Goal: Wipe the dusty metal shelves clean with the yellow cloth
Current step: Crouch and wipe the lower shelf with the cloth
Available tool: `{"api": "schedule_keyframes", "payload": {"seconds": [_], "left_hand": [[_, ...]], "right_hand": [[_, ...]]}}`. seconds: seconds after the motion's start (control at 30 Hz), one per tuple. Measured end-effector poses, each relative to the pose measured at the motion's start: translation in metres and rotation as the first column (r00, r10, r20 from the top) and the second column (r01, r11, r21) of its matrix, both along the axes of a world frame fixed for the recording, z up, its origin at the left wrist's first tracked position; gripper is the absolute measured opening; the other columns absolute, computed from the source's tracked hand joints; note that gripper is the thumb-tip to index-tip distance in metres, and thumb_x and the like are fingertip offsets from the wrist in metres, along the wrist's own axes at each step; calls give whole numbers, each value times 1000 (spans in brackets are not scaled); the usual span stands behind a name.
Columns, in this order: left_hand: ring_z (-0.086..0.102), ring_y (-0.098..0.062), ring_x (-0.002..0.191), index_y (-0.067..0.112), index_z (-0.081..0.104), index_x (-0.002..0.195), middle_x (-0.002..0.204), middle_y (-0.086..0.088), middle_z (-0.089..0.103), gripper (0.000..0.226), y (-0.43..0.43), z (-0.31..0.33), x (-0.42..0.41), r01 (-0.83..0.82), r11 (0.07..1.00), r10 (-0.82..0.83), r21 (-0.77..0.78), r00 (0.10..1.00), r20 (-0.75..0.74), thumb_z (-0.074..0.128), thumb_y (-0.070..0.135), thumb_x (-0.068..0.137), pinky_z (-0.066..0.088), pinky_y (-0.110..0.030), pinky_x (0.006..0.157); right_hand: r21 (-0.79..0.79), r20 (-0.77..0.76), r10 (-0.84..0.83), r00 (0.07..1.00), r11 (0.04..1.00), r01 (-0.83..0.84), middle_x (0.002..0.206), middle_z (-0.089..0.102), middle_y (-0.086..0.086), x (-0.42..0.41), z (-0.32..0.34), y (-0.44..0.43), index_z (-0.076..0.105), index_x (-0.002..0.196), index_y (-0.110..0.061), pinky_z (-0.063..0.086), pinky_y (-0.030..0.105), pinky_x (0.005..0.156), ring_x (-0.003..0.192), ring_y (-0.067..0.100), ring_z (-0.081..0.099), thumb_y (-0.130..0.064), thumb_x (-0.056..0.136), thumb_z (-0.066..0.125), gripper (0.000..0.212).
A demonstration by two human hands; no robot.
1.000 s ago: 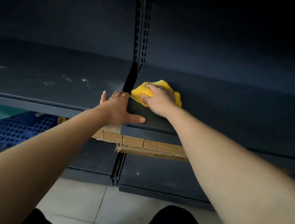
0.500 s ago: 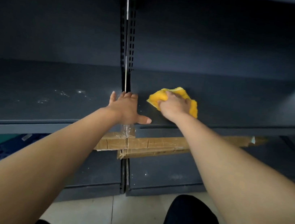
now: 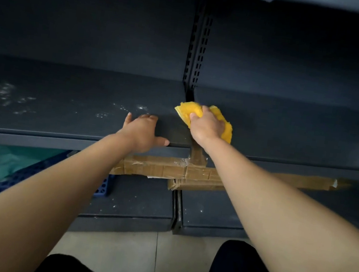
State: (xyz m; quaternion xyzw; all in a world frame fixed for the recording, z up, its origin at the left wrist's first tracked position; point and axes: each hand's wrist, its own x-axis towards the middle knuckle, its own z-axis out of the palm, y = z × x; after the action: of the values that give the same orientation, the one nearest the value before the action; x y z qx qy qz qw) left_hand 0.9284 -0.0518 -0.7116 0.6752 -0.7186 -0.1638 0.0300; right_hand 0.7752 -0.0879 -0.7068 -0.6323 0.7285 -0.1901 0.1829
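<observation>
In the head view, the right hand (image 3: 207, 127) is clamped on the bunched yellow cloth (image 3: 187, 112), with the fingers curled over its top and pressing it down. The cloth sits at the seam where the right shelf (image 3: 301, 134) meets the left shelf (image 3: 61, 119), just in front of the slotted upright (image 3: 198, 46). Its left corner pokes over onto the left shelf's right end. The left hand (image 3: 143, 130) holds nothing. It lies flat near the front right corner of the left shelf, fingers straight and spread, thumb stretched along the front edge.

Half a second ago the cloth lay fully on the right shelf, a little right of the seam, and the left hand straddled the seam. Now the cloth has come back to the seam and the left hand has slid wholly onto the left shelf. That suggests the wiping is crossing over from right to left.

The right shelf looks even and dark. The left shelf carries white dust specks (image 3: 141, 107) just ahead of the left hand, and more towards its left end, so most of the work seems to lie there.

Below the front edge, taped cardboard strips (image 3: 164, 168) run under both shelves. A blue crate (image 3: 102, 186) stands on the lower shelf (image 3: 137, 201).
</observation>
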Motion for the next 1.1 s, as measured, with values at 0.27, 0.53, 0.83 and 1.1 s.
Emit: {"api": "schedule_keyframes", "payload": {"seconds": [0.27,0.53,0.83,1.1], "left_hand": [[43,-22,129,16,46,133,133,-4,53,55,4,-2,26,-16,997,16,-72,1000,-7,56,46,87,7,-41,118],[17,-21,144,9,22,146,152,-9,27,88,9,-4,43,-114,984,113,-138,993,-19,62,52,80,-3,-43,117],[19,-22,142,11,18,148,152,-8,28,95,17,-9,92,-199,974,193,-108,979,-61,60,60,77,1,-45,117],[27,-24,139,9,23,145,149,-10,32,98,16,-8,110,-179,983,174,-40,979,-107,61,64,74,6,-44,119]], "right_hand": [[62,-156,294,943,956,-288,153,31,6,46,-7,8,26,148,-22,13,38,119,141,25,26,-36,98,40,54],[117,-219,212,952,975,-190,152,33,7,49,-4,8,29,147,-20,15,38,118,141,27,26,-26,96,41,53],[115,-200,427,882,904,-412,159,17,3,120,0,32,17,151,-21,2,39,120,147,23,10,-34,101,33,55],[157,-223,165,961,979,-132,160,4,1,78,-4,1,12,152,-23,0,44,120,147,24,3,-25,94,36,62]]}}
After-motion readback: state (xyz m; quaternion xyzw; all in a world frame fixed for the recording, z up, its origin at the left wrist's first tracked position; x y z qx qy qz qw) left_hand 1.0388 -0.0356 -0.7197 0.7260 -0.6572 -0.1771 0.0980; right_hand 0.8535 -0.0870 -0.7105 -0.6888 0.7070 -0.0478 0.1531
